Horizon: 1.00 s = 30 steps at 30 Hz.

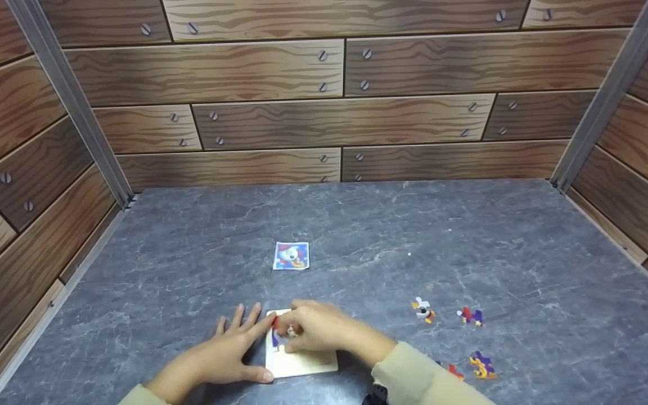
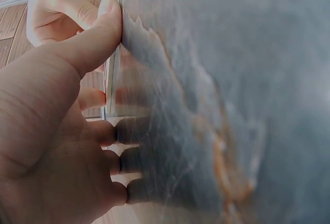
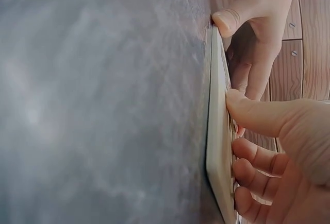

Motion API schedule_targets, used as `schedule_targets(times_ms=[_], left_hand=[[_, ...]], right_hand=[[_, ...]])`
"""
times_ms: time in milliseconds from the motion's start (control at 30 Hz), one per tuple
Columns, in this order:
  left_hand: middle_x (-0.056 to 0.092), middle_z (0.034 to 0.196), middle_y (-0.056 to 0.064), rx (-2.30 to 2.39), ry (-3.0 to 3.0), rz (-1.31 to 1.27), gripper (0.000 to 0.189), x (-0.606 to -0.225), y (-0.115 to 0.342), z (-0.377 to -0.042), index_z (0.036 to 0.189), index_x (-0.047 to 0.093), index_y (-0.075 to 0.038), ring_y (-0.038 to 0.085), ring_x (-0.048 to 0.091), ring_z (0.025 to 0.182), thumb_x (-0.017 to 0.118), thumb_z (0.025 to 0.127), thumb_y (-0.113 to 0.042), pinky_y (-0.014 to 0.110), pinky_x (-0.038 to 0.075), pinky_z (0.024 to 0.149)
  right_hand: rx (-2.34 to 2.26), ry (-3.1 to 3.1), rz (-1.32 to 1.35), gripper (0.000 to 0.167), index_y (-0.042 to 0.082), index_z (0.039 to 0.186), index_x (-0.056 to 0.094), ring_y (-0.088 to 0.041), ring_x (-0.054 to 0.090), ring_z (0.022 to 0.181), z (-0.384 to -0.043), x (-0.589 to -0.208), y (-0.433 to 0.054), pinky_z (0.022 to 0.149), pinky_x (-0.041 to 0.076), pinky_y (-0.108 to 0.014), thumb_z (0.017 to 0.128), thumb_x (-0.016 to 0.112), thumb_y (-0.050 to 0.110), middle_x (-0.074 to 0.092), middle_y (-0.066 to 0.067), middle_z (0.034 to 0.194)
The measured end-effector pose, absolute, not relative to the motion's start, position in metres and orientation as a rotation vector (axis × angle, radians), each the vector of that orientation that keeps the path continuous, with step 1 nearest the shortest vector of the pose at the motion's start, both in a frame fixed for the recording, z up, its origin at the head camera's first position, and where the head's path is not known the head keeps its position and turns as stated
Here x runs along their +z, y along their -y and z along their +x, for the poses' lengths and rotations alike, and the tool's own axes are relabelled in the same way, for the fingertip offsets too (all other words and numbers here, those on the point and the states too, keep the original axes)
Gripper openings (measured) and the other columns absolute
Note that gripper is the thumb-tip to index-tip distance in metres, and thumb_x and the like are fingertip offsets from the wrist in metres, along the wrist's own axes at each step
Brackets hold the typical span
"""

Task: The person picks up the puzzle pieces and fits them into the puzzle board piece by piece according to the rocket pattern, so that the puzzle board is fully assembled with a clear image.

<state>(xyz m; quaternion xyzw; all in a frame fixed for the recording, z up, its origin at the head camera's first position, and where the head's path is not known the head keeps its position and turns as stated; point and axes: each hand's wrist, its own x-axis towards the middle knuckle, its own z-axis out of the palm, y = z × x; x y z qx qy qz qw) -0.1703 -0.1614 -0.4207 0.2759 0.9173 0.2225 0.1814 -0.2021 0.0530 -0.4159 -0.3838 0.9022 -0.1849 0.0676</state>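
A pale puzzle board (image 1: 315, 364) lies flat near the front of the table, with a few coloured pieces at its left side. My left hand (image 1: 220, 351) rests beside it, fingers spread, thumb against the near-left corner and index fingertip at the upper-left edge. Over the board, my right hand (image 1: 318, 326) has thumb and fingers bent round a small puzzle piece (image 1: 291, 332), mostly covered by the fingers. In the right wrist view, the fingertips of the right hand (image 3: 283, 147) touch the top of the board (image 3: 219, 157).
A picture card (image 1: 291, 256) with a white cartoon animal lies beyond the board. To the right are loose puzzle pieces: a white one (image 1: 423, 311), a red-purple one (image 1: 471, 316), a purple-orange one (image 1: 481, 365) and a red one (image 1: 453, 370) partly behind the sleeve. Wood-patterned walls surround the table.
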Motion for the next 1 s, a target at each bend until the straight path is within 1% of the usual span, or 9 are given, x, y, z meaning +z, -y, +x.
schedule_targets(times_ms=[100,200,400,600,700,767,1000], left_hand=[[0.006,0.150,0.028,0.631,-2.590,0.776,0.100,-0.421,0.161,-0.171,0.149,0.021,-0.013,0.053,-0.005,0.132,0.062,0.074,-0.063,0.073,0.000,0.094],[0.005,0.150,0.028,0.636,-2.585,0.779,0.100,-0.421,0.162,-0.171,0.149,0.021,-0.012,0.053,-0.005,0.132,0.062,0.074,-0.063,0.073,0.000,0.094],[0.004,0.150,0.028,0.636,-2.577,0.770,0.100,-0.420,0.162,-0.171,0.150,0.020,-0.013,0.053,-0.006,0.132,0.062,0.074,-0.063,0.074,-0.001,0.094],[0.004,0.150,0.028,0.648,-2.576,0.785,0.100,-0.422,0.164,-0.170,0.150,0.019,-0.012,0.053,-0.007,0.132,0.061,0.075,-0.063,0.073,-0.002,0.094],[0.005,0.149,0.029,0.642,-2.587,0.797,0.100,-0.422,0.164,-0.169,0.149,0.020,-0.011,0.054,-0.006,0.132,0.061,0.075,-0.064,0.073,-0.002,0.094],[0.005,0.149,0.029,0.638,-2.592,0.793,0.100,-0.422,0.164,-0.169,0.149,0.020,-0.011,0.054,-0.006,0.132,0.061,0.075,-0.064,0.073,-0.002,0.094],[0.006,0.150,0.028,0.616,-2.595,0.771,0.101,-0.422,0.163,-0.171,0.149,0.020,-0.012,0.053,-0.005,0.132,0.062,0.074,-0.065,0.073,-0.001,0.094]], right_hand=[[-0.520,-2.738,-1.166,0.018,0.025,0.089,0.068,-0.002,0.045,0.067,-0.202,-0.416,-0.052,0.056,0.037,-0.019,0.075,0.076,0.033,0.048,0.010,0.078],[-0.505,-2.751,-1.166,0.019,0.024,0.088,0.068,-0.001,0.044,0.066,-0.201,-0.415,-0.051,0.055,0.037,-0.019,0.073,0.076,0.034,0.048,0.010,0.077],[-0.606,-2.706,-1.143,0.029,0.022,0.097,0.070,-0.001,0.047,0.068,-0.201,-0.413,-0.053,0.058,0.040,-0.018,0.072,0.078,0.034,0.052,0.009,0.080],[-0.808,-2.606,-1.168,0.026,0.014,0.101,0.071,0.001,0.051,0.068,-0.202,-0.410,-0.058,0.062,0.043,-0.015,0.077,0.076,0.022,0.059,0.008,0.080],[-0.907,-2.541,-1.192,0.025,0.010,0.103,0.070,0.001,0.053,0.069,-0.201,-0.408,-0.060,0.064,0.045,-0.015,0.080,0.073,0.021,0.064,0.007,0.083],[-0.964,-2.503,-1.192,0.024,0.009,0.104,0.069,0.001,0.054,0.070,-0.201,-0.407,-0.063,0.065,0.046,-0.015,0.082,0.072,0.020,0.065,0.007,0.085],[-1.089,-2.438,-1.160,0.024,0.010,0.107,0.069,-0.001,0.054,0.069,-0.201,-0.402,-0.078,0.064,0.047,-0.019,0.085,0.069,0.018,0.061,0.010,0.080]])
